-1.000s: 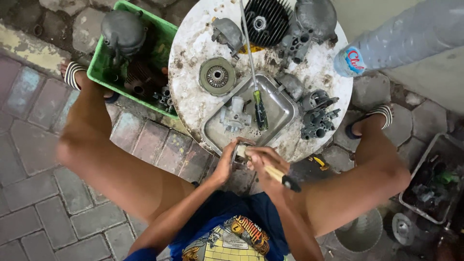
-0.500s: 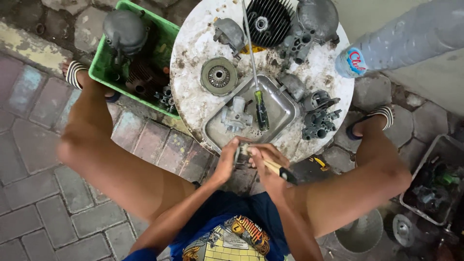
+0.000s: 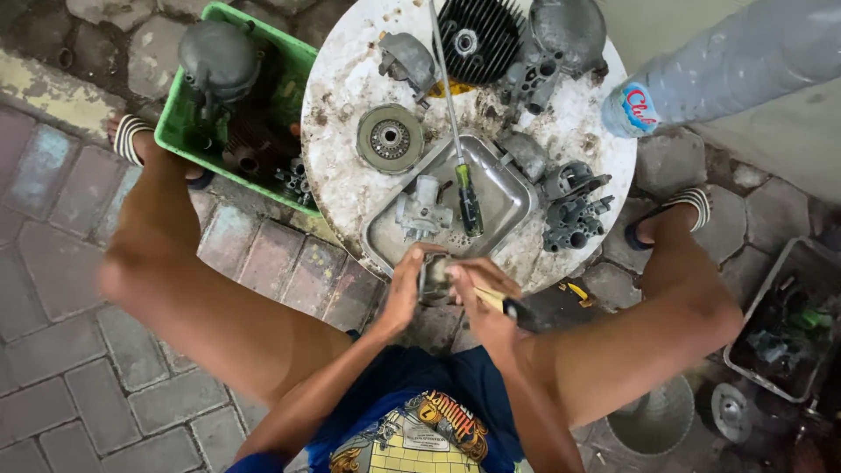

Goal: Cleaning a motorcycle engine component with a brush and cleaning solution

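A clear plastic bottle (image 3: 745,66) with a blue-and-red label lies at the round worktop's (image 3: 342,96) right edge. At its near edge, the left hand (image 3: 405,293) has its fingers clamped on a small metal part (image 3: 433,278); the right hand (image 3: 484,302) grips a yellow-handled tool (image 3: 510,304). Just beyond sits a metal tray (image 3: 508,197) with a green-handled screwdriver (image 3: 466,193). A green crate (image 3: 188,140) stands left.

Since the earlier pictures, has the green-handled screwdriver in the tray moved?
No. The screwdriver lies in the same spot in the metal tray, beside the carburettor.
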